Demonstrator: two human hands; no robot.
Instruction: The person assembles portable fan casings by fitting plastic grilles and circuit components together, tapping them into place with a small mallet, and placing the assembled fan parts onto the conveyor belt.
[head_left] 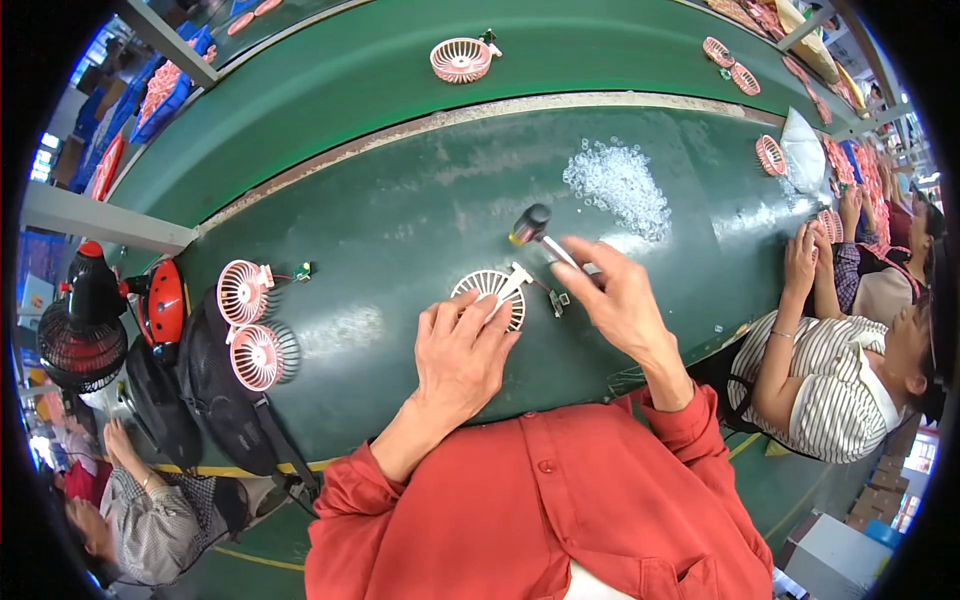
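Observation:
A pale pink round fan housing (474, 285) with radial slats lies on the green table in front of me. My left hand (460, 352) is closed on its near side, fingers curled over the slats and a white stick-like piece (514, 284) lying across it. A small green circuit board (559, 303) hangs by wires from the housing's right side. My right hand (622, 305) grips a small mallet (532, 222) by its handle. The mallet's dark rounded head is up and to the left of that hand, apart from the housing in the picture.
A heap of small clear rings (618, 188) lies beyond my right hand. Two pink fan housings (256, 357) rest at left beside a black bag (222, 390) and black desk fan (83, 335). Another housing (461, 61) sits on the far green belt (350, 75). Co-workers sit on both sides.

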